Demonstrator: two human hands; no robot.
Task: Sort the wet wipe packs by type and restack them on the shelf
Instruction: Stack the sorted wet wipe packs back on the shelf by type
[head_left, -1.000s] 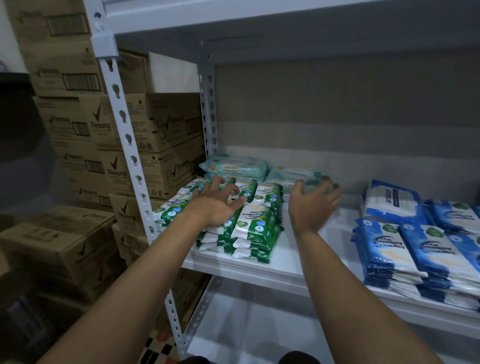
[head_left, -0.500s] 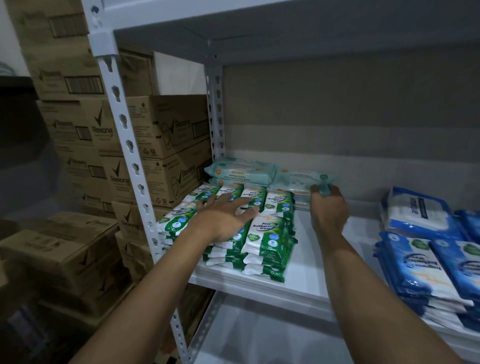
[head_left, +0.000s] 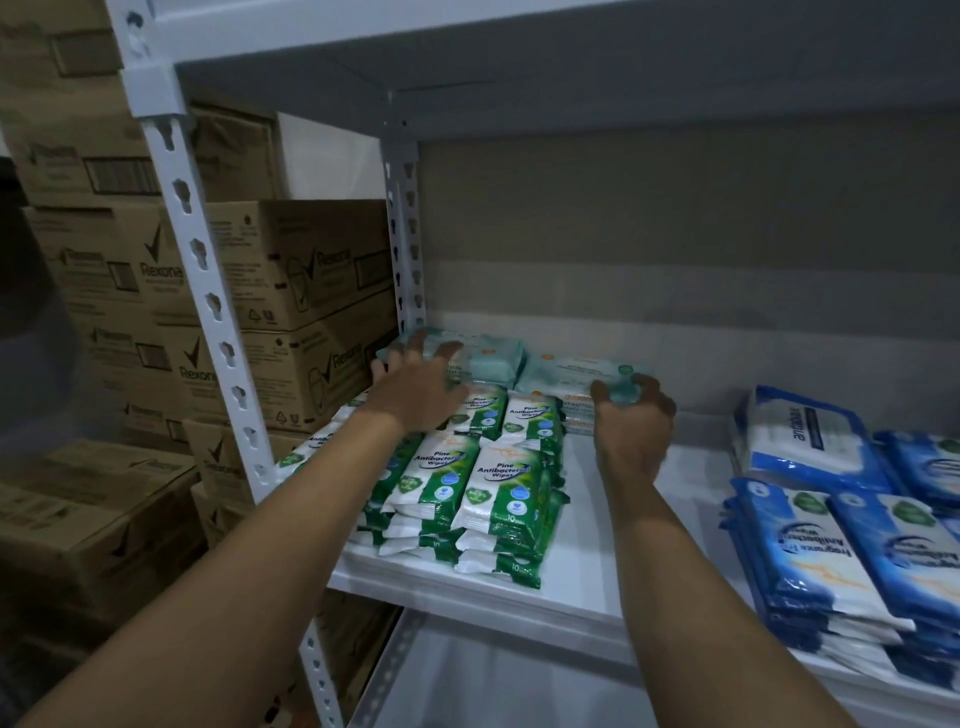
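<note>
On the white shelf (head_left: 582, 587), the left hand (head_left: 415, 384) lies with spread fingers on the rear left pale teal pack (head_left: 493, 353), while the right hand (head_left: 636, 421) curls its fingers round the front edge of the neighbouring teal pack (head_left: 571, 371). Green pine wipe packs (head_left: 493, 488) are stacked in front, blue packs (head_left: 841, 540) lie well to the right, and brown cartons (head_left: 291, 260) stand beyond the shelf post.

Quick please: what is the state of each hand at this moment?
Left hand: open, fingers spread flat on the left teal pack.
Right hand: fingers curled round the right teal pack, gripping its near edge.
</note>
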